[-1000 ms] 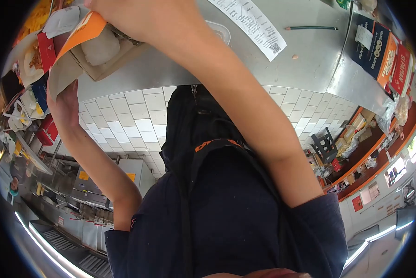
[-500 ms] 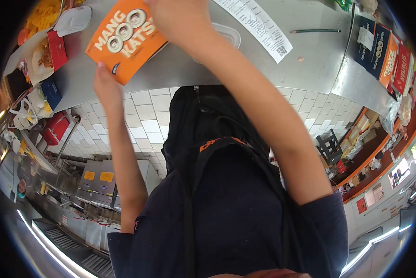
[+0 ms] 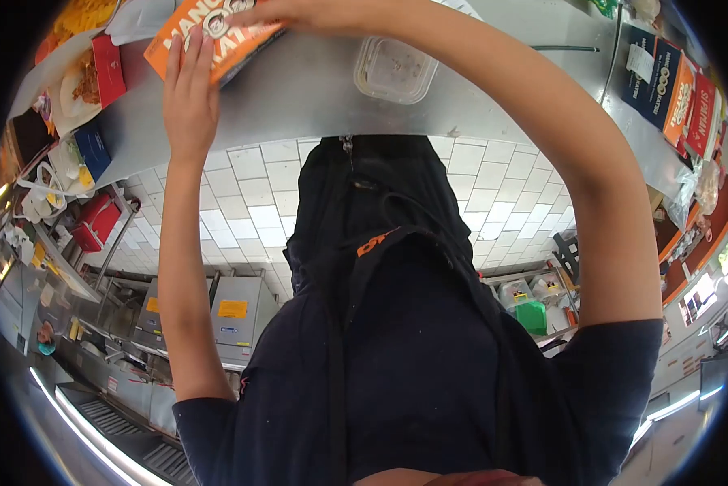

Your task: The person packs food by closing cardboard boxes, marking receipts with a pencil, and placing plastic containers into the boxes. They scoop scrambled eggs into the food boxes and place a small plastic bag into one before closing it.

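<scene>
An orange cardboard box (image 3: 218, 44) with "MANG KATSU" lettering and round face pictures lies on the steel counter at the top left of the view. My left hand (image 3: 192, 105) rests on its near left part, fingers stretched out over the lid. From the right, my right hand (image 3: 291, 14) reaches across, its extended fingers touching the lid near the far right edge. The right hand is partly cut by the frame's top. A clear plastic container (image 3: 396, 71) sits on the counter below my right forearm, touched by neither hand.
Part of a paper receipt (image 3: 461, 8) shows beyond my right arm, with a dark pencil-like stick (image 3: 565, 49) nearby. Stacked printed boxes (image 3: 655, 85) stand at the right. Food in a red-sided paper box (image 3: 108, 69) is at the left. The counter's front edge (image 3: 299, 139) runs close to my body.
The orange box has gone from tilted up in my hands to lying lower and flatter, farther up the view. My left hand has spread onto its lid. More of the plastic container shows.
</scene>
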Motion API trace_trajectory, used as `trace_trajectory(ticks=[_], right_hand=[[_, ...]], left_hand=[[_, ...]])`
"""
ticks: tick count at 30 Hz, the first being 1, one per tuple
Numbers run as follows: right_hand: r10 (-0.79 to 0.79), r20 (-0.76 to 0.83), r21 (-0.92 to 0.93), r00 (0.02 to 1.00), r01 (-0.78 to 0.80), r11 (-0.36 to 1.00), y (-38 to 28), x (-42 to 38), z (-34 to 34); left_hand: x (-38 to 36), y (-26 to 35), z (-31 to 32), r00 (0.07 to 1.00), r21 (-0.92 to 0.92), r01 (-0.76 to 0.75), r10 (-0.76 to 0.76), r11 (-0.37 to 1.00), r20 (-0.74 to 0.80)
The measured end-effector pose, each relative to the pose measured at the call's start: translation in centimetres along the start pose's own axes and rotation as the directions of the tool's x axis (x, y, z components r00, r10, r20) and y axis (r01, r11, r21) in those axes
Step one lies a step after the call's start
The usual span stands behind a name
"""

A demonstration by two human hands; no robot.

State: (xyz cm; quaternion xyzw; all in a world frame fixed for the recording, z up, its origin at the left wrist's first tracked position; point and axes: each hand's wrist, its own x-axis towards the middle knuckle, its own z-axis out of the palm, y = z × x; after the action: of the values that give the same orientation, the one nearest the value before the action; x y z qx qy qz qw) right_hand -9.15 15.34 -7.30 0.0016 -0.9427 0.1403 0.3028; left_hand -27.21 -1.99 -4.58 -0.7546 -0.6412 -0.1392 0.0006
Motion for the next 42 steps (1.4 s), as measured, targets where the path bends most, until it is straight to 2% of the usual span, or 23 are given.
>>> trace_trajectory(ticks=[1, 4, 5, 9, 11, 13, 15, 17, 18, 20, 21, 22, 24, 26, 28, 30, 31, 33, 34, 35, 38, 40, 42], right_hand=[[0.053, 0.084, 0.191, 0.995, -0.068, 0.979, 0.2, 0.3, -0.2], [0.154, 0.169, 0.239, 0.973, -0.193, 0.952, -0.7, 0.7, -2.4], [0.077, 0.022, 0.03, 0.997, -0.077, 0.997, -1.2, -0.4, -2.1], [0.094, 0.087, 0.039, 0.992, -0.098, 0.994, -1.8, 0.1, -3.9], [0.26, 0.383, 0.059, 0.887, -0.304, 0.951, -4.3, 0.6, -6.7], [0.496, 0.178, 0.214, 0.85, -0.526, 0.823, -6.7, -0.5, -10.2], [0.626, -0.003, 0.067, 0.78, -0.624, 0.778, -9.1, -3.2, -10.8], [0.718, 0.191, -0.166, 0.67, -0.699, 0.696, -12.4, -7.3, -9.2], [0.727, 0.172, -0.181, 0.665, -0.704, 0.687, -13.6, -8.3, -8.3], [0.84, 0.194, -0.228, 0.507, -0.81, 0.541, -14.8, -9.7, -7.8], [0.871, 0.166, -0.088, 0.461, -0.873, 0.479, -14.7, -8.9, -8.4], [0.877, 0.163, -0.094, 0.452, -0.878, 0.47, -14.9, -7.9, -9.0], [0.894, -0.07, 0.294, 0.444, -0.847, 0.443, -14.4, -5.3, -9.7], [0.799, -0.236, 0.292, 0.553, -0.744, 0.601, -13.8, -1.7, -9.4], [0.56, -0.183, 0.019, 0.808, -0.567, 0.824, -12.5, -1.5, -6.1], [0.613, -0.048, 0.027, 0.788, -0.613, 0.79, -12.1, -0.6, -6.0], [0.653, 0.096, 0.048, 0.751, -0.658, 0.751, -12.2, -0.5, -6.4], [0.684, 0.07, 0.108, 0.726, -0.687, 0.718, -12.8, -1.0, -8.7], [0.712, 0.059, 0.182, 0.699, -0.709, 0.681, -13.2, -1.6, -10.1], [0.784, 0.052, 0.109, 0.618, -0.784, 0.611, -13.0, -3.1, -12.2], [0.84, -0.204, -0.41, 0.503, -0.823, 0.394, -9.2, -13.8, -16.1], [0.797, -0.262, -0.41, 0.544, -0.811, 0.418, -7.2, -19.9, -19.5], [0.804, -0.245, -0.386, 0.543, -0.815, 0.432, -6.6, -20.7, -20.4]], left_hand=[[0.1, 0.0, 0.0, 0.995, -0.122, 0.044, -0.054, 0.992, -0.081], [0.0, -1.1, -1.8, 0.997, -0.212, 0.068, -0.058, 0.975, 0.055], [0.0, -0.8, -1.7, 0.996, -0.199, 0.071, -0.06, 0.977, 0.061], [0.9, 0.7, -1.8, 0.999, -0.048, 0.036, -0.035, 0.998, 0.028], [1.6, 0.8, -2.8, 0.996, 0.04, 0.038, -0.041, 0.998, 0.084], [3.7, 0.7, -4.5, 0.982, -0.112, 0.115, -0.096, 0.987, 0.165], [4.3, -0.2, -3.4, 0.991, -0.232, 0.109, -0.088, 0.967, 0.101], [5.0, 0.2, -3.2, 0.995, -0.342, 0.098, -0.085, 0.935, 0.053], [4.7, -0.2, -3.1, 0.997, -0.347, 0.074, -0.063, 0.935, 0.041], [4.1, -0.9, -2.4, 0.996, -0.37, 0.071, -0.05, 0.926, 0.068], [4.4, -0.4, -2.6, 0.997, -0.394, 0.067, -0.045, 0.916, 0.065], [4.2, 0.0, -2.8, 0.997, -0.403, 0.059, -0.035, 0.913, 0.066], [3.7, 0.3, -2.8, 0.992, -0.414, 0.008, 0.044, 0.91, 0.116], [3.2, 1.2, -2.5, 0.993, -0.464, 0.002, 0.054, 0.886, 0.108], [1.7, 2.5, -2.1, 0.994, -0.515, -0.006, 0.063, 0.857, 0.092], [-0.7, 3.4, -2.3, 0.969, -0.708, 0.17, -0.247, 0.686, -0.006], [-1.3, 3.7, -3.2, 0.973, -0.713, 0.158, -0.229, 0.683, -0.004], [-2.2, 4.3, -4.3, 0.887, -0.796, 0.277, -0.461, 0.539, -0.003], [-1.5, 5.1, -4.6, 0.888, -0.796, 0.287, -0.46, 0.533, 0.012], [-0.7, 6.2, -5.2, 0.944, -0.706, 0.222, -0.329, 0.673, -0.016], [3.6, 9.1, -6.2, 0.994, -0.49, 0.095, -0.111, 0.867, -0.002], [4.8, 9.1, -5.2, 0.999, -0.374, 0.036, -0.02, 0.927, 0.046], [5.3, 8.8, -3.7, 0.98, -0.416, 0.141, -0.068, 0.898, 0.187]])
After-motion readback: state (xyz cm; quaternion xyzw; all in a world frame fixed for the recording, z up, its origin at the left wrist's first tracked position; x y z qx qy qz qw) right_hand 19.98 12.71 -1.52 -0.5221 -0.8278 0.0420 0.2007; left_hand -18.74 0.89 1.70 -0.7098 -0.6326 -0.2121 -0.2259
